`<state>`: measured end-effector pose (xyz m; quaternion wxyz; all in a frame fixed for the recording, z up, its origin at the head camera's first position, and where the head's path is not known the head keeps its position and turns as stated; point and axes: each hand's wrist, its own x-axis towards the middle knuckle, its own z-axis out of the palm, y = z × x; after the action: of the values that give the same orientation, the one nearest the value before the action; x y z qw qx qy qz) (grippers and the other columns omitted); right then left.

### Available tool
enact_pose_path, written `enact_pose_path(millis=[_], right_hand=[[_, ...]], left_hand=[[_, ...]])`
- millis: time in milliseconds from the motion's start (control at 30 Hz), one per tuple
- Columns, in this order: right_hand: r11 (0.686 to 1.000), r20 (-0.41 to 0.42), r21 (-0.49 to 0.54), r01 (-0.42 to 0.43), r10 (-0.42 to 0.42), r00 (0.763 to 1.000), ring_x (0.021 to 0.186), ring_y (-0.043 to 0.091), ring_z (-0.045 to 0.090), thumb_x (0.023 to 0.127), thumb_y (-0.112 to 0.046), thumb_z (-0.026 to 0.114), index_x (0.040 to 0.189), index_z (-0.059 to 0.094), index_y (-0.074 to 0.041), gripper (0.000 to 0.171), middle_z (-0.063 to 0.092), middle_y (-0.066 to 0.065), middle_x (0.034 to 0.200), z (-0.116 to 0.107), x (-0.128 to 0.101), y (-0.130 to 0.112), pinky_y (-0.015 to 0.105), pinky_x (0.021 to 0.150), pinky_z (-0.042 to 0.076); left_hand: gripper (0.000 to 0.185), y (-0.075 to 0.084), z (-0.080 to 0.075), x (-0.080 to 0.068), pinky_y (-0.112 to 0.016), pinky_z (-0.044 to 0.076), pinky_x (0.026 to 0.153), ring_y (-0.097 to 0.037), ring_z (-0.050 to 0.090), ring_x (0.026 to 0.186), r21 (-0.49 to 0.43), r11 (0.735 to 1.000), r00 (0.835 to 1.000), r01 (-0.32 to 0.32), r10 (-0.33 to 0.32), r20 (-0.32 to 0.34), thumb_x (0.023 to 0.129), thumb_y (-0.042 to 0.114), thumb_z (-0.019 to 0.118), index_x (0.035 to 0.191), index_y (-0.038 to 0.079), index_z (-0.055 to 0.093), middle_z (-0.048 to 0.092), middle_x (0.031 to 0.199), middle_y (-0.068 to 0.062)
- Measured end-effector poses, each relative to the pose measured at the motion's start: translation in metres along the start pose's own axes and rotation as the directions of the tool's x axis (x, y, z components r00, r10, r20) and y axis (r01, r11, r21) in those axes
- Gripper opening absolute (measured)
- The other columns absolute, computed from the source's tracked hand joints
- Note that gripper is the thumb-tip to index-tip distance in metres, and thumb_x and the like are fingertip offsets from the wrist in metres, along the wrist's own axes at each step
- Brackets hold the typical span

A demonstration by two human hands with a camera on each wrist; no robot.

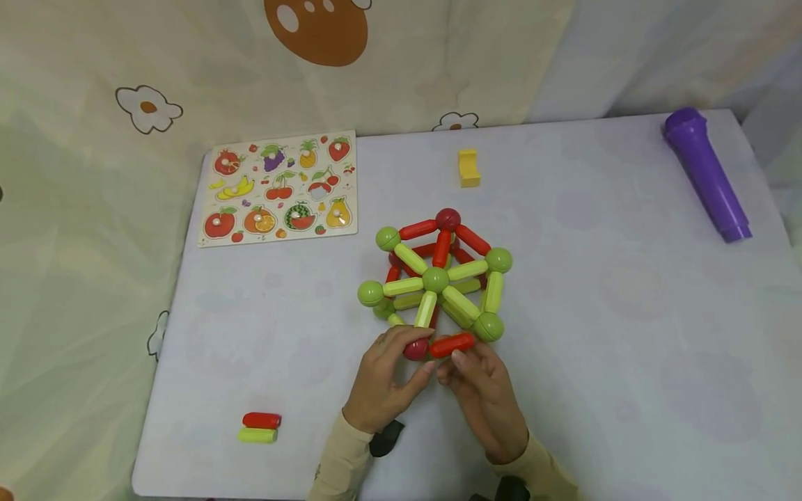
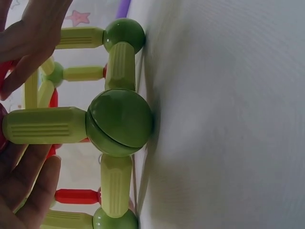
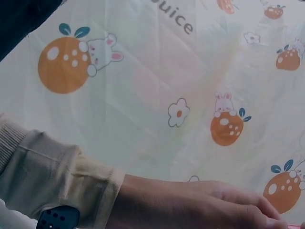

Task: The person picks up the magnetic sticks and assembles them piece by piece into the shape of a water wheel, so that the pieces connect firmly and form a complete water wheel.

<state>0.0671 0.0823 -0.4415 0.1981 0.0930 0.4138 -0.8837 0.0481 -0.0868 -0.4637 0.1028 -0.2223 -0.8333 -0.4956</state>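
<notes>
Head view: right hand (image 1: pixel 485 400) is pinching red rod (image 1: pixel 452 344) at structure's (image 1: pixel 436 280) 6 o'clock edge, mid-counter (image 1: pixel 626 313); left hand (image 1: pixel 382 379) is gripping dark red ball (image 1: pixel 415 349). Joining step, prob.; next needs rod end aligned w/ ball.

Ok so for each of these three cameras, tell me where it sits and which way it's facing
Head: above the table, looking down at the rod-and-ball structure; left hand and right hand hold its near edge.
Left wrist: low beside the structure, view rolled sideways, on a green ball; left fingers show.
Right wrist: faces the printed curtain; right hand and sleeve show.
Head and left wrist share the structure.
</notes>
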Motion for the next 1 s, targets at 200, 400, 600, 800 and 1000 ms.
enact_pose_path(millis=[200, 400, 600, 800, 1000], right_hand=[[0.998, -0.004, 0.045, 0.049, -0.049, 0.999, 0.079, 0.009, 0.06, 0.101, -0.004, 0.041, 0.119, 0.05, -0.01, 0.022, 0.063, -0.004, 0.097, 0.003, -0.002, 0.002, 0.021, 0.077, 0.047], [0.996, -0.055, 0.082, 0.041, -0.037, 0.998, 0.075, 0.008, 0.058, 0.102, -0.006, 0.038, 0.118, 0.05, -0.011, 0.02, 0.061, -0.006, 0.097, 0.002, -0.001, 0.002, 0.019, 0.075, 0.046], [0.991, -0.059, 0.135, 0.015, -0.007, 0.998, 0.076, 0.008, 0.058, 0.104, -0.01, 0.036, 0.119, 0.05, -0.012, 0.02, 0.06, -0.005, 0.102, 0.0, 0.001, 0.001, 0.019, 0.075, 0.046], [0.986, -0.081, 0.164, -0.034, 0.048, 0.996, 0.079, 0.009, 0.058, 0.105, -0.017, 0.033, 0.126, 0.044, -0.012, 0.023, 0.057, -0.006, 0.107, -0.002, 0.003, -0.002, 0.019, 0.078, 0.046], [0.987, -0.073, 0.154, -0.05, 0.062, 0.995, 0.078, 0.009, 0.058, 0.105, -0.015, 0.033, 0.13, 0.037, -0.009, 0.026, 0.055, -0.006, 0.109, -0.003, 0.002, -0.003, 0.019, 0.078, 0.045]], left_hand=[[0.038, 0.001, 0.001, 0.002, -0.028, 0.048, 0.089, -0.014, 0.06, 0.101, 0.004, 1.0, 1.0, -0.007, 0.007, -0.013, 0.087, 0.022, 0.071, 0.121, 0.011, 0.06, 0.065, 0.11, -0.002], [0.038, 0.003, 0.004, 0.004, -0.028, 0.048, 0.086, -0.013, 0.061, 0.1, 0.023, 0.999, 0.999, -0.026, 0.027, -0.022, 0.085, 0.017, 0.073, 0.12, 0.012, 0.061, 0.066, 0.108, 0.0], [0.029, 0.006, 0.01, 0.004, -0.026, 0.048, 0.08, -0.012, 0.06, 0.093, 0.055, 0.998, 0.998, -0.03, 0.033, -0.053, 0.094, 0.028, 0.063, 0.119, 0.013, 0.062, 0.064, 0.106, 0.0], [0.033, 0.008, 0.013, 0.005, -0.024, 0.047, 0.078, -0.01, 0.059, 0.089, 0.065, 0.997, 0.997, -0.046, 0.049, -0.051, 0.093, 0.032, 0.062, 0.121, 0.013, 0.062, 0.062, 0.102, 0.001], [0.041, 0.01, 0.006, 0.003, -0.026, 0.048, 0.082, -0.011, 0.06, 0.096, 0.117, 0.993, 0.999, -0.029, 0.032, -0.022, 0.093, 0.037, 0.061, 0.125, 0.012, 0.058, 0.063, 0.107, 0.0]])
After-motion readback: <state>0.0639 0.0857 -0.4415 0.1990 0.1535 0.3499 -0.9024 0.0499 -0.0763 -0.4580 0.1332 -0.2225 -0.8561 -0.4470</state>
